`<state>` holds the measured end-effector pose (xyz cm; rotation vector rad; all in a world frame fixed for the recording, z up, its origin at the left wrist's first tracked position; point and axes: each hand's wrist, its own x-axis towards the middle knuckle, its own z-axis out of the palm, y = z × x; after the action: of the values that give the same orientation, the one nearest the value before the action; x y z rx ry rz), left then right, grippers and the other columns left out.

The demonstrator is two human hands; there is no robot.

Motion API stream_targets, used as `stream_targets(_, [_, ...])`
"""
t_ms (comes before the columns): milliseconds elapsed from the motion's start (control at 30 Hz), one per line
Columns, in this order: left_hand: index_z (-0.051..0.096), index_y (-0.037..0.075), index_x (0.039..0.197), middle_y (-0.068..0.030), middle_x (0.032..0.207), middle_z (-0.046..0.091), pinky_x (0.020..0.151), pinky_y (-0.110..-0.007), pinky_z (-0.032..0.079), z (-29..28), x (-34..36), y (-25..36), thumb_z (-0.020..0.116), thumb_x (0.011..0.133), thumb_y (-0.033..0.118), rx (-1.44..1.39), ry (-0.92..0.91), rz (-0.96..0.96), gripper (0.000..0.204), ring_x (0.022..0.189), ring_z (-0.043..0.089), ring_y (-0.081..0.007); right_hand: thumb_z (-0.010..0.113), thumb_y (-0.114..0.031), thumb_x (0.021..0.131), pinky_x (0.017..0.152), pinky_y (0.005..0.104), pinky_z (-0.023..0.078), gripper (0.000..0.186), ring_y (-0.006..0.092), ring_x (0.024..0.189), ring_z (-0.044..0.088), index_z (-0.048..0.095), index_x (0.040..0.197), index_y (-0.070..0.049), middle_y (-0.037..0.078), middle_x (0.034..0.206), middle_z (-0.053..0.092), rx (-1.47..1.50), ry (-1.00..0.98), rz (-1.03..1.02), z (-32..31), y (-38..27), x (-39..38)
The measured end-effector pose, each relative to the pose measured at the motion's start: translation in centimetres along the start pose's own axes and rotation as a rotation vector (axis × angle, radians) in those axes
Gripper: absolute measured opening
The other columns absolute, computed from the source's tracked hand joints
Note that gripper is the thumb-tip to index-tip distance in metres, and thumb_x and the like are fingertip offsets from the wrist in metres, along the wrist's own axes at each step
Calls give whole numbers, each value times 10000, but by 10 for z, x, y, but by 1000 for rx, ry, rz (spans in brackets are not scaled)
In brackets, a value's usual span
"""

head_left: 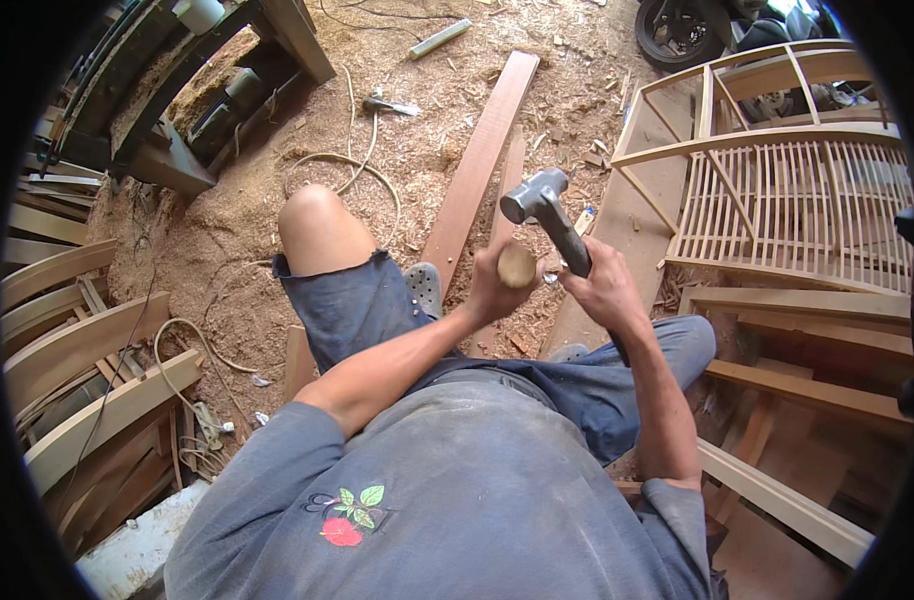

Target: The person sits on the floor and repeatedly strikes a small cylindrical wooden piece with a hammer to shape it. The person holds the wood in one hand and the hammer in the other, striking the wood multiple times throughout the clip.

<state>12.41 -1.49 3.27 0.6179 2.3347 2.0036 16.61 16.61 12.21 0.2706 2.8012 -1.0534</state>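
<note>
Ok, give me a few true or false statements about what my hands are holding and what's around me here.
1. The right hand grips a grey metal-headed hammer. True.
2. The left hand holds a round pale wooden piece. True.
3. The long reddish wooden plank leans upright against a wall. False: it lies flat on the sawdust-covered floor.
4. The slatted pale wooden frame lies to the person's left. False: it is on the right.

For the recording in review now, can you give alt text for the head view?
A seated person's right hand raises a hammer while the left hand grips a round wooden handle, above a sawdust-covered floor with planks and a slatted wooden frame.
</note>
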Motion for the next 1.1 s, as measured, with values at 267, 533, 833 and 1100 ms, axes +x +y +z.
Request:
stream_targets(267, [715, 30, 851, -54, 777, 732, 654, -310, 575, 17, 65, -48, 841, 830, 187, -19, 63, -175, 203, 713, 706, -142, 756, -103, 924, 495, 252, 424, 148, 59, 563, 528, 623, 913, -39, -24, 676, 571, 491, 238, -110, -76, -59, -14])
stream_targets(533, [725, 38, 844, -31, 758, 747, 633, -292, 568, 27, 71, -79, 828, 821, 143, -6, 81, -71, 149, 682, 695, -121, 679, -82, 945, 579, 428, 563, 138, 251, 619, 685, 570, 1001, -19, 120, 702, 646, 161, 421, -54, -18, -46, 25])
stream_targets(833, [716, 20, 860, -61, 769, 746, 683, -342, 582, 29, 67, -100, 815, 807, 172, -55, 86, -26, 189, 710, 710, -145, 681, -92, 837, 752, 491, 546, 200, 394, 783, 718, 638, 999, 17, 228, 789, 688, 205, 167, -116, -16, -23, 16])
stream_targets(1100, [681, 8, 915, -109, 839, 731, 716, -370, 580, 19, 45, -52, 795, 794, 99, 112, 148, 64, 189, 778, 728, -197, 682, -103, 845, 780, 514, 565, 221, 356, 802, 728, 629, 1012, 32, 212, 864, 709, -56, -112, 120, 15, -10, 22])
